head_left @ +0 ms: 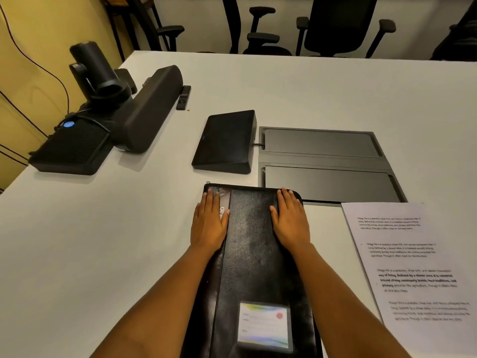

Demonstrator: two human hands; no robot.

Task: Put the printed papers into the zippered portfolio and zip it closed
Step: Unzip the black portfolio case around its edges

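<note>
- I am looking down at the black portfolio [253, 254], which is lying flat on the white table [103, 254], straight ahead, with its long side running away from me.
- My left hand [209, 223] is resting palm down on its far left edge, with the fingers straight and reaching toward the far left corner.
- My right hand [290, 220] is lying flat on its far right side in the same way, with the fingers straight and gripping nothing.
- The two hands are sitting well apart, with bare black cover showing between them.
- The portfolio is looking closed; I cannot tell whether its zip is done up.
- A pale card [264, 324] is showing in a clear window near the cover's near end.
- The papers [413, 267] are lying outside the portfolio, just to its right, printed side up.
- Beyond the portfolio a dark console [227, 140] is standing beside a grey panel [325, 161] set into the table.
- Far left, a speaker bar [152, 107], a camera [95, 68] and a remote [183, 97] are sitting together.
- Black chairs [335, 24] are standing behind the table.
</note>
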